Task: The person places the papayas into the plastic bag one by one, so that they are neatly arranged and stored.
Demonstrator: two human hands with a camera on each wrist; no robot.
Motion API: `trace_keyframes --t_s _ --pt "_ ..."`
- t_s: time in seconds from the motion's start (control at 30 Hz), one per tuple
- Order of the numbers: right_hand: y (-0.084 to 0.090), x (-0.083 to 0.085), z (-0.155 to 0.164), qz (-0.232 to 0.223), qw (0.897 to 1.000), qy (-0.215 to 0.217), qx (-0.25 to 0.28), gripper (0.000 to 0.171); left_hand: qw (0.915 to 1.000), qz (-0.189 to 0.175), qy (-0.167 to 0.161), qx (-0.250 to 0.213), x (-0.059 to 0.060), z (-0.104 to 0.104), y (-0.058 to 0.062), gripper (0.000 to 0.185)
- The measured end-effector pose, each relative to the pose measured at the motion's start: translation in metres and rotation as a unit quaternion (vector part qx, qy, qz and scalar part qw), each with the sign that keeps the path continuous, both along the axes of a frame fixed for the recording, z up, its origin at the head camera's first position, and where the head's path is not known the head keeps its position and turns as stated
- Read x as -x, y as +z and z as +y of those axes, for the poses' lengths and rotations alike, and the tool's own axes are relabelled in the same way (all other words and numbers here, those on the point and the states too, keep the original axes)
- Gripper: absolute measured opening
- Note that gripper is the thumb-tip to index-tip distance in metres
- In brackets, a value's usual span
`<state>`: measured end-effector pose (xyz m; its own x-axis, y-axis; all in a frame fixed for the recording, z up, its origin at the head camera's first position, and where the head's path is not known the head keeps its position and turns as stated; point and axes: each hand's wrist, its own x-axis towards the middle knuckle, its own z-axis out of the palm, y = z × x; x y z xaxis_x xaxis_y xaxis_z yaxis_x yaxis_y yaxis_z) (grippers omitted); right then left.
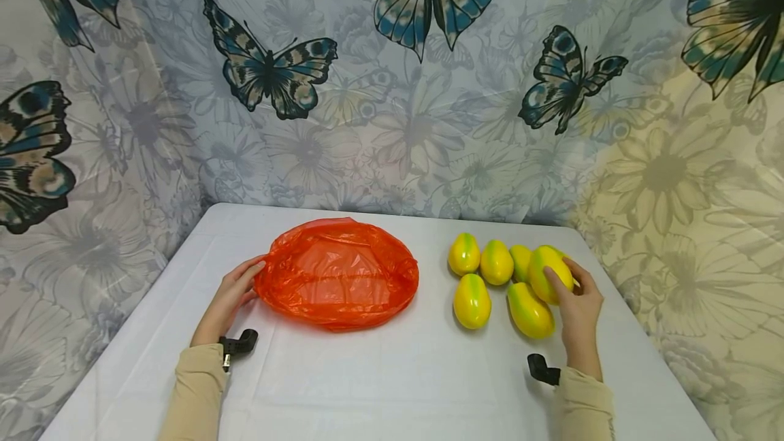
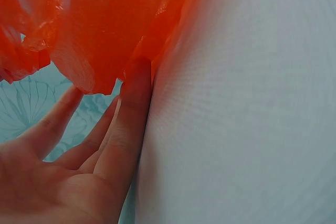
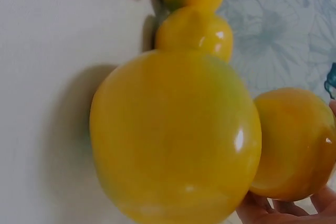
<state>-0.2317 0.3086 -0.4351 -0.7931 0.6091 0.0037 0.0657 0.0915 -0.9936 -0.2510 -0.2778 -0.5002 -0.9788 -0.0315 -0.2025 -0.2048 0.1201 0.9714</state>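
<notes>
My right hand holds a yellow-green mango, with the thumb on its near side and fingers round the far side. In the right wrist view the held mango is at the right, partly behind a large mango close to the camera. Several more glossy mangoes lie in a group, among them one at the front and one beside the right hand. At the left, my left hand touches the rim of a red plastic bag. Its fingers reach out fairly straight against the thin film.
A white-covered table carries everything. Behind it hangs a floral cloth with printed butterflies. Black wrist cameras are on the left wrist and the right wrist.
</notes>
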Motion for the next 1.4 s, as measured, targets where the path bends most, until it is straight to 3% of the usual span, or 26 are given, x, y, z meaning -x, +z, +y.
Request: trace_keyframes --t_s 0.47,1.4 --pt "0.004 0.015 -0.023 0.030 0.999 0.038 0.013 0.060 1.0000 -0.004 0.000 -0.002 0.000 0.001 0.000 0.066" --pt "0.002 0.026 -0.066 0.020 0.996 0.089 -0.016 0.060 1.0000 -0.006 -0.003 0.006 -0.001 0.000 0.001 0.069"
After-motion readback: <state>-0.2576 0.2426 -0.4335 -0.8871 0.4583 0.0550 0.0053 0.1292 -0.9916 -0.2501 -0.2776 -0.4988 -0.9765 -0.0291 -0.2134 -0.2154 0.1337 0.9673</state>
